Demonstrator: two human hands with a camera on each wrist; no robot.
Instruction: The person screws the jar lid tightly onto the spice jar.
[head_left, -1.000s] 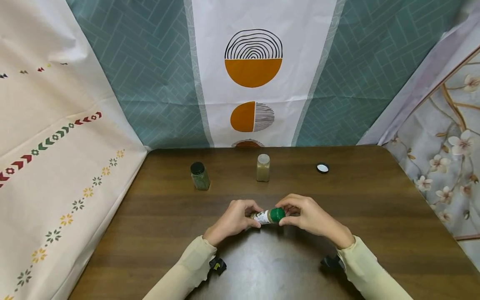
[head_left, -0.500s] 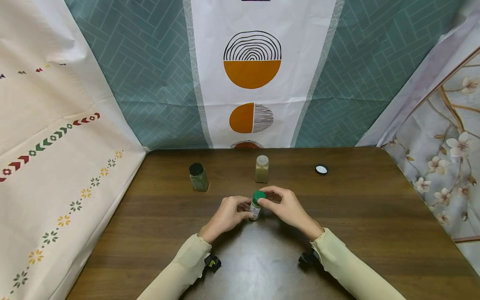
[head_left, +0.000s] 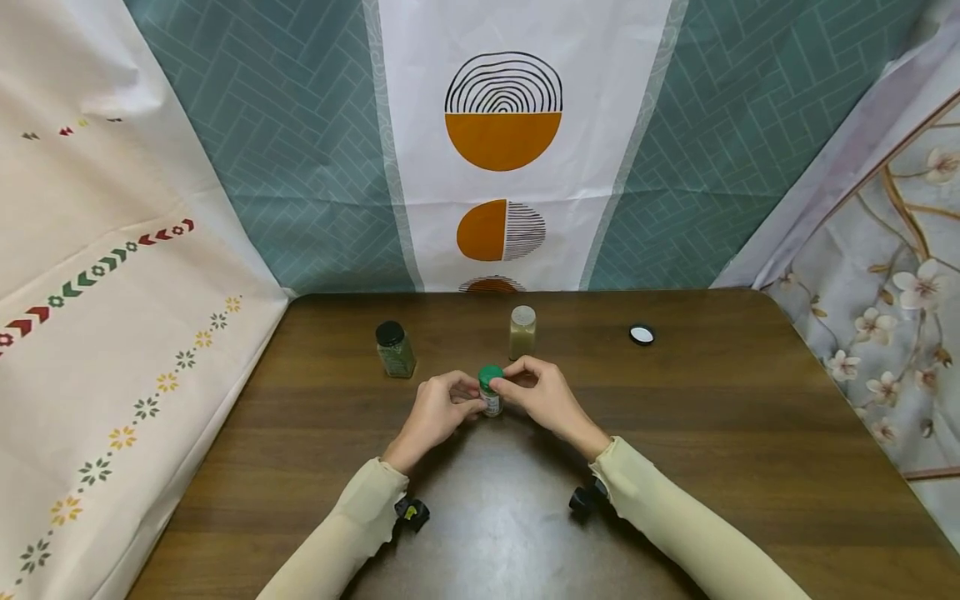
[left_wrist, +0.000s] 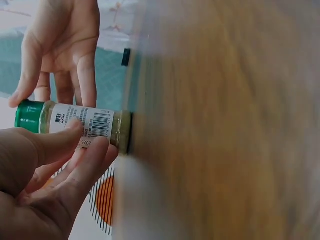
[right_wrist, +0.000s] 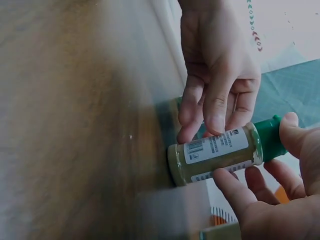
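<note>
Between both hands a small spice jar (head_left: 492, 405) stands upright on the table, with a green cap (head_left: 491, 375). The left hand (head_left: 437, 410) holds the jar's body, its thumb across the label (left_wrist: 97, 122) in the left wrist view. From the other side, the right hand (head_left: 549, 400) grips the jar at the top, thumb against the green cap and fingers around the far side. In the right wrist view, a printed white label with a barcode and pale greenish-tan contents show on the jar (right_wrist: 215, 151).
Behind the hands, a black-capped jar (head_left: 395, 350) of green flakes stands at the left. Near the middle is a jar (head_left: 522, 333) of tan powder with a pale top. A black lid with a white inside (head_left: 641, 335) lies at the right on the brown wooden table (head_left: 720, 417).
The spice jar has gone from lying tilted between the hands to standing upright, then moved left and farther back. Both hands have moved with it; the right one has swung left.
</note>
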